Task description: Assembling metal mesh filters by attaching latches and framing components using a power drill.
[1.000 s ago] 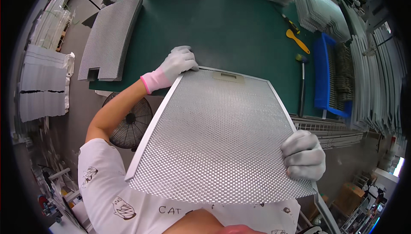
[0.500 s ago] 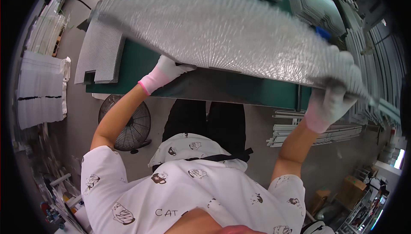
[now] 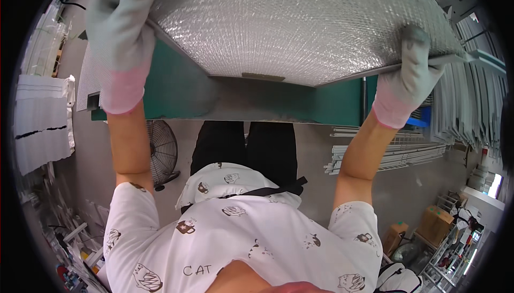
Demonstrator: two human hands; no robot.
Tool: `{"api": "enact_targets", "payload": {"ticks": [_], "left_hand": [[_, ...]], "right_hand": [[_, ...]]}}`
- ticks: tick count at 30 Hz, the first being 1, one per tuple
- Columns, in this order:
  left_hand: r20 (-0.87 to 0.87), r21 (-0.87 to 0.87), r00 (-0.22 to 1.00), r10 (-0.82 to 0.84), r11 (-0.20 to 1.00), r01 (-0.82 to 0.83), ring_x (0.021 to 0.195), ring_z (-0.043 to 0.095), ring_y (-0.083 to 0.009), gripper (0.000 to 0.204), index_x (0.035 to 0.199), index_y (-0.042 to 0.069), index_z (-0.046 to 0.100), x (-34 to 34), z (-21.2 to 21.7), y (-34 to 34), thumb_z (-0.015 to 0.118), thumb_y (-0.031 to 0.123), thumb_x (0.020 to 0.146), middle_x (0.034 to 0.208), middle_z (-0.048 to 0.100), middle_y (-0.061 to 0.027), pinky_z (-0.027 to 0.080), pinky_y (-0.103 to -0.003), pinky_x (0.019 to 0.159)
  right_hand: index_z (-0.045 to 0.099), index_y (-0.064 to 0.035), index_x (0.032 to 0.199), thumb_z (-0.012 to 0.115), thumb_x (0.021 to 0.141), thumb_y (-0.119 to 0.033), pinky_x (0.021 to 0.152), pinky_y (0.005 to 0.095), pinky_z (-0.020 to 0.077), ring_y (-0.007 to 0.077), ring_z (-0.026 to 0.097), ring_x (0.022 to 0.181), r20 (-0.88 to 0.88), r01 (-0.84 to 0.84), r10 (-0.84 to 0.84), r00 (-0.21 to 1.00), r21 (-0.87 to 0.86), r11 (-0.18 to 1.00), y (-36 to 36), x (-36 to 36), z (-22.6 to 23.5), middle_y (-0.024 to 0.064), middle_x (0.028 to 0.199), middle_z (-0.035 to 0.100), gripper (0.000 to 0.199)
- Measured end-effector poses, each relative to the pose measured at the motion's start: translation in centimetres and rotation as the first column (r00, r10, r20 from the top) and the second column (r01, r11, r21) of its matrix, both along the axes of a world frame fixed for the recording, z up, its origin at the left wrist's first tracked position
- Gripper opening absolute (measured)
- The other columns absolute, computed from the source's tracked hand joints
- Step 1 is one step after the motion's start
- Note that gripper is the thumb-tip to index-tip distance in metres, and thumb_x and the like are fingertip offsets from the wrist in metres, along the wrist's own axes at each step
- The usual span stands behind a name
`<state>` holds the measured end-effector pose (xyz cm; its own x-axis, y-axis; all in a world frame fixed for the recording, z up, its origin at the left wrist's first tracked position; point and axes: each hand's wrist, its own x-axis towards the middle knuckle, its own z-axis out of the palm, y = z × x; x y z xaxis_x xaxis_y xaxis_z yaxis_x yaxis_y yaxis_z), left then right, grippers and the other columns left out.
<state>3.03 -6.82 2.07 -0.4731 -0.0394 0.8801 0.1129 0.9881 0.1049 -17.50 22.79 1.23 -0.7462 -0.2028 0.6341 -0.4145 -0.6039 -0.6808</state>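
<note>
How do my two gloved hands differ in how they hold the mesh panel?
The left hand grips the mesh panel at its left edge, higher in the picture; the right hand clamps the lower right corner, lower down. The left glove shows its back broadly; the right looks narrower. Both wear grey gloves with pink cuffs.

A green-topped counter (image 3: 182,87) runs across the view, its steel edge facing the person. On the grey floor below stands a round wire-guard fan (image 3: 161,152). Long white metal strips (image 3: 393,151) lie stacked on the floor at right, with cardboard boxes (image 3: 433,223) farther off. Folded white sheets (image 3: 40,127) sit at left.
</note>
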Motion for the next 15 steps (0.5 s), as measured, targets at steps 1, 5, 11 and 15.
{"api": "enact_targets", "payload": {"ticks": [1,5,11,15], "left_hand": [[0.072,-0.209,0.994,0.077,0.976,-0.06,0.088,0.063,-0.022,0.043,0.112,-0.003,0.064,-0.8,2.5,1.3,0.049,-0.016,0.074,0.089,0.068,-0.01,0.049,-0.025,0.069],[-0.034,0.169,0.999,-0.006,0.986,0.011,0.085,0.054,-0.0164,0.024,0.114,-0.008,0.055,1.6,-0.2,-1.9,0.054,0.004,0.093,0.099,0.056,-0.0101,0.041,-0.024,0.08],[-0.022,-0.308,0.96,0.28,0.911,-0.273,0.074,0.057,-0.0271,0.028,0.095,-0.002,0.066,0.4,0.5,-1.4,0.054,-0.011,0.072,0.085,0.06,-0.0125,0.043,-0.028,0.067],[-0.241,0.807,0.921,-0.305,0.464,0.365,0.075,0.056,-0.0053,0.023,0.097,-0.001,0.065,0.3,1.8,3.5,0.072,0.016,0.084,0.087,0.065,-0.0006,0.046,-0.024,0.069]], "right_hand": [[0.057,0.0042,0.114,0.062,0.087,-0.002,0.083,0.0292,0.0532,0.0183,0.066,0.086,0.063,0.0,0.003,0.998,-0.052,0.999,0.3,-0.6,-0.7,0.0113,0.106,0.065,0.028],[0.055,0.005,0.114,0.059,0.087,0.001,0.08,0.0313,0.0553,0.0207,0.066,0.084,-0.013,0.008,-0.008,1.0,-0.02,1.0,-1.5,-0.5,0.3,0.0121,0.103,0.065,0.028],[0.051,0.0053,0.119,0.06,0.085,0.003,0.079,0.0324,0.0546,0.02,0.064,0.084,0.047,-0.032,0.034,0.998,-0.046,0.998,-0.9,1.1,0.5,0.013,0.104,0.064,0.035],[0.055,0.0036,0.115,0.067,0.079,0.007,0.08,0.033,0.0536,0.0161,0.062,0.09,-0.07,0.226,-0.218,0.973,0.144,0.963,-1.4,1.7,0.7,0.0085,0.105,0.063,0.038]]}}
